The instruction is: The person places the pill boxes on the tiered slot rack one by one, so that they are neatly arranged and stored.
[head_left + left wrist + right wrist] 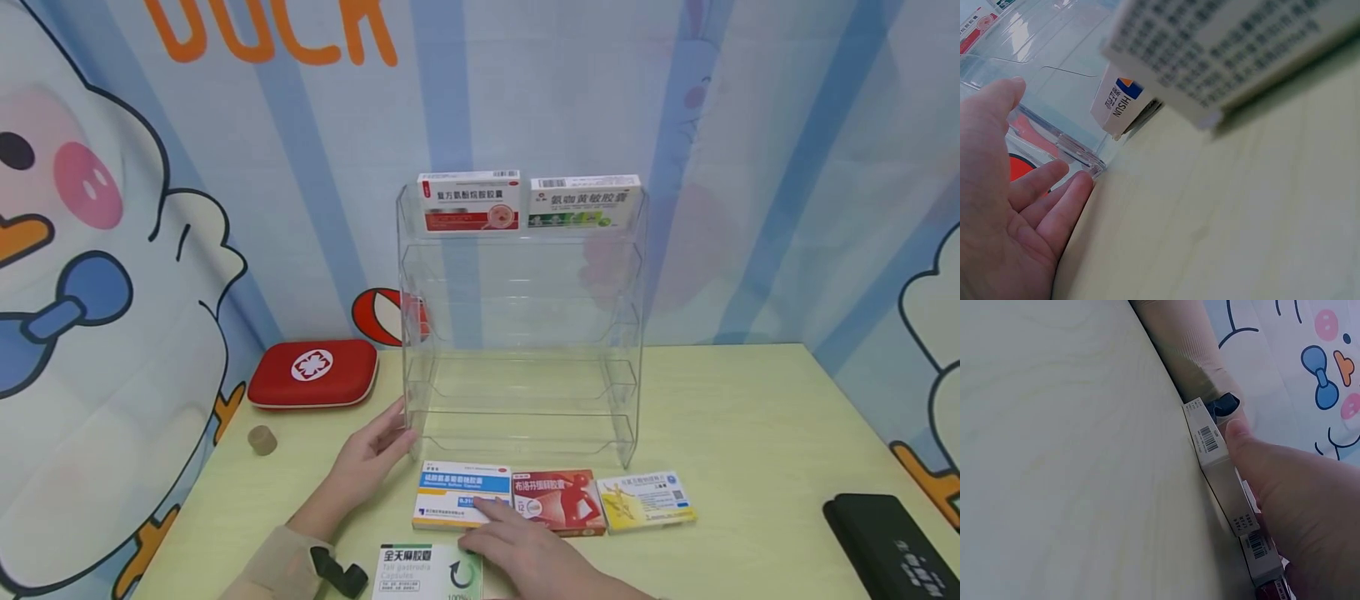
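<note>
A clear tiered acrylic rack (517,425) stands upright on the table. My left hand (372,454) is at its lower left side, fingertips at the bottom corner and thumb extended, seen also in the left wrist view. My right hand (536,554) lies over the medicine boxes with its fingers extended. Its fingertips overlap the lower right of a blue-and-white capsule box (442,493) and the upper right of a green-and-white capsule box (408,575). In the right wrist view, the thumb (1241,440) is right at a white box edge (1225,487).
A red medicine box (566,504) and a yellow-and-white one (648,502) continue the row before the rack. Two boxes, one red-and-white (471,202) and one green-marked (585,202), sit in its top tier. Around are a red first-aid case (311,375), a cork-like stub (262,440) and a black case (888,542).
</note>
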{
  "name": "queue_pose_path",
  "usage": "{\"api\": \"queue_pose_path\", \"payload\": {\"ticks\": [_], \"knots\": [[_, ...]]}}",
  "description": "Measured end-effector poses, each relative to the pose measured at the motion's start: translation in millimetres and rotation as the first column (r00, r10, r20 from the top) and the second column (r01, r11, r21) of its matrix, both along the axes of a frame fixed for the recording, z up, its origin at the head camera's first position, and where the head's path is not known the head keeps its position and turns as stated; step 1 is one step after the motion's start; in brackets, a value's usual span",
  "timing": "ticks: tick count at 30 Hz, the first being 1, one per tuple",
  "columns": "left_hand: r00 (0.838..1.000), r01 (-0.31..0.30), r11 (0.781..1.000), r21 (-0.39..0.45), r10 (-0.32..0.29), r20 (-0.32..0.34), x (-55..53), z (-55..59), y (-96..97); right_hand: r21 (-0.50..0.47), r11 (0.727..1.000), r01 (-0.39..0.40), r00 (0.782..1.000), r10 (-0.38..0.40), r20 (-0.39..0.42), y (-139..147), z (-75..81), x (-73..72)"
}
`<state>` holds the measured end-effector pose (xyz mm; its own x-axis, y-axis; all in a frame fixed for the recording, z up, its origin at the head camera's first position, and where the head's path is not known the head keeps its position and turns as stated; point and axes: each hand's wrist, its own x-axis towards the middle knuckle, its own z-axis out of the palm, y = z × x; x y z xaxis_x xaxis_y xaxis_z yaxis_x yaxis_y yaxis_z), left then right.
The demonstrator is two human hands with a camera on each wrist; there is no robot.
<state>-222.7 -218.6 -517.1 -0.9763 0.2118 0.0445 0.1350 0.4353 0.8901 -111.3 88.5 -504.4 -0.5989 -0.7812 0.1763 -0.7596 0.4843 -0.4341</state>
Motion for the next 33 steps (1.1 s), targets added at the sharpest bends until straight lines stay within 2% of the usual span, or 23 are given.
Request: {"api": "queue_pose_path", "payload": {"ticks": [8, 16, 21, 26, 33], "knots": [[1.0, -0.003, 1.0, 0.001, 0.003, 0.017, 2.2, 2.2, 0.4, -0.012, 1.0, 0.014, 1.0, -0.014, 0.02, 0, 2.6, 3.4], [1.0, 0.001, 1.0, 0.01, -0.002, 0.015, 1.4, 2.6, 1.0, -0.139, 0.99, 0.033, 0.999, -0.034, -0.009, -1, 6.7, 7.7], [1.0, -0.002, 1.0, -0.004, 0.002, 0.012, 1.0, 1.9, 0.6, -0.284, 0.959, 0.006, 0.997, -0.029, -0.078, -4, 4.0, 7.6], [1.0, -0.01, 1.0, -0.015, 0.01, 0.002, 1.4, 2.1, -1.0, -0.374, 0.927, 0.003, 0.992, -0.051, -0.118, -5, 2.6, 4.8], [1.0, 0.0, 1.0, -0.002, 0.0, 0.015, 1.6, 3.3, -0.1, -0.46, 0.887, 0.036, 0.968, -0.146, -0.205, 3, 10.1, -4.4]]}}
